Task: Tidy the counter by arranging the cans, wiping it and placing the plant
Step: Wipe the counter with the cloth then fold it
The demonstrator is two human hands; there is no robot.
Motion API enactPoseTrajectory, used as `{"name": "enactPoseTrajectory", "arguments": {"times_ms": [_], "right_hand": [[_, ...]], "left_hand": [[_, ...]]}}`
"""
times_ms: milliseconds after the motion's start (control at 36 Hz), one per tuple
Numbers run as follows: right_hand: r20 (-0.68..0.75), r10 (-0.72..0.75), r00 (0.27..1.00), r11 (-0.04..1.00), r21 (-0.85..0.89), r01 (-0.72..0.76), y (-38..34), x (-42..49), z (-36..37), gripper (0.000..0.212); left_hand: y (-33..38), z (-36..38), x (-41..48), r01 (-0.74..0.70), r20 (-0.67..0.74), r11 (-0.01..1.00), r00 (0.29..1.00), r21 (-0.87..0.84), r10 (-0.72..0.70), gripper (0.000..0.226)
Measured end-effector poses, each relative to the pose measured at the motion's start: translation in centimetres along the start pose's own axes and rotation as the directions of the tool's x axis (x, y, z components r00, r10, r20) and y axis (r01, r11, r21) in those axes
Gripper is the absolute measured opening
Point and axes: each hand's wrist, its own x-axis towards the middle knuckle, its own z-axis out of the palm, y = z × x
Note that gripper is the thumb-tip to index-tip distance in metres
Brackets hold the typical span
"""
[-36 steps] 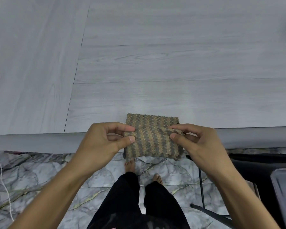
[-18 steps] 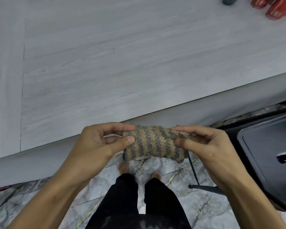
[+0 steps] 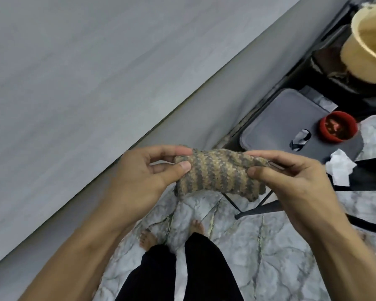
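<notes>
A folded knitted cloth (image 3: 217,172) with tan and grey stripes hangs between both hands, off the counter's front edge and above the floor. My left hand (image 3: 146,172) pinches its left end between thumb and fingers. My right hand (image 3: 291,181) pinches its right end the same way. The pale grey wood-grain counter (image 3: 96,83) fills the upper left and runs diagonally. A small red pot (image 3: 338,129) with dark contents stands on a dark chair seat (image 3: 291,127) to the right. No cans are in view.
A cream bucket (image 3: 369,44) sits at the upper right on a dark stand. A crumpled white paper (image 3: 340,167) lies by the chair seat. Marble floor tiles (image 3: 269,246) and my legs and bare feet are below the hands.
The view has swung to the right, so the counter edge now runs steeply diagonal and the chair seat, red pot and bucket have come into sight. Both hands keep hold of the cloth.
</notes>
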Motion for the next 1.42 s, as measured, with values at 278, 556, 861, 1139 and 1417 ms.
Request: {"name": "enactPoseTrajectory", "arguments": {"times_ms": [278,556,861,1139,1417], "right_hand": [[-0.348,0.038,0.937,0.996,0.092,-0.006,3.2,4.7,-7.1,0.026],[-0.544,-0.006,0.839,1.0,-0.012,0.0,8.8,11.2,-10.7,0.027],[-0.636,-0.029,0.771,0.99,-0.124,-0.065,13.2,14.1,-11.0,0.026],[-0.629,-0.025,0.777,0.967,-0.211,-0.14,13.5,13.6,-10.7,0.032],[-0.527,-0.074,0.847,0.865,-0.456,-0.208,10.4,12.1,-12.0,0.031]], "left_hand": [[0.4,10.5,11.4,-0.094,0.244,0.99,0.968,0.102,0.067,0.018],[-2.6,17.2,20.9,-0.14,0.425,0.972,0.904,0.188,0.048,0.017],[-5.7,19.0,24.2,-0.149,0.454,0.938,0.891,0.314,-0.01,0.02],[-6.0,19.2,23.7,-0.221,0.404,0.878,0.914,0.424,0.035,0.018],[-2.8,18.3,21.3,-0.459,0.436,0.612,0.878,0.644,0.199,0.034]]}}
